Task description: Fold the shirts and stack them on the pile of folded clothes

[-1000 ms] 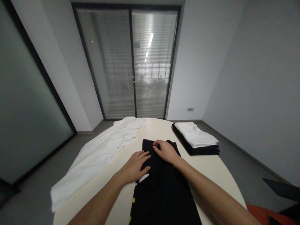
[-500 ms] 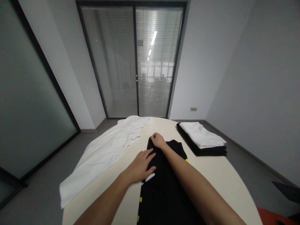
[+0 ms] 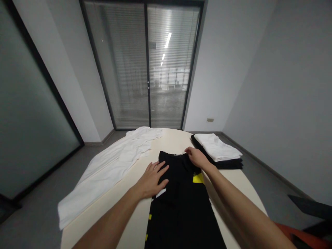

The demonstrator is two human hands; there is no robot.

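Observation:
A black garment (image 3: 181, 207) with yellow and white patches lies lengthwise on the table, its gathered, waistband-like edge at the far end. My left hand (image 3: 153, 178) rests open on its left side, fingers spread over the cloth beside a white patch. At the far right corner, my right hand (image 3: 196, 157) has its fingers curled closed on the edge of the garment. The part of the cloth under that hand is hidden. A yellow patch (image 3: 198, 178) shows just below the right wrist.
On the left of the round-edged table (image 3: 171, 138), a long white garment (image 3: 103, 180) is spread out. At the back right sits a folded stack with white cloth (image 3: 216, 147) on top of black cloth (image 3: 228, 164). A red and black object (image 3: 298, 231) is beyond the right edge.
My right hand has moved right along the garment's far edge, from near its left corner to the right corner. The far end now lies flatter and wider. My left hand stays on the left side.

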